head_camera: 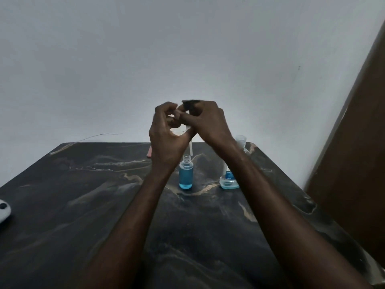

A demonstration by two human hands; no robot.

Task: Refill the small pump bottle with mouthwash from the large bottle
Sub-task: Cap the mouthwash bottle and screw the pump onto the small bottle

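Hands (183,124) above open small pump bottle (185,174)

- The small clear plastic pump bottle (185,174) stands upright on the table, uncapped, blue liquid filling most of it.
- Its black pump head (190,105), with a thin white dip tube, is held in the air above it.
- The large clear plastic mouthwash bottle (230,174) stands upright to the right, holding only a shallow blue layer.

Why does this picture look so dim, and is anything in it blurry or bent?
Head view: light is dim and flat, so the hands and pump head are near silhouettes; the left fingers look slightly blurred; the wide lens bows the table edge; the small bottle stays fairly sharp.
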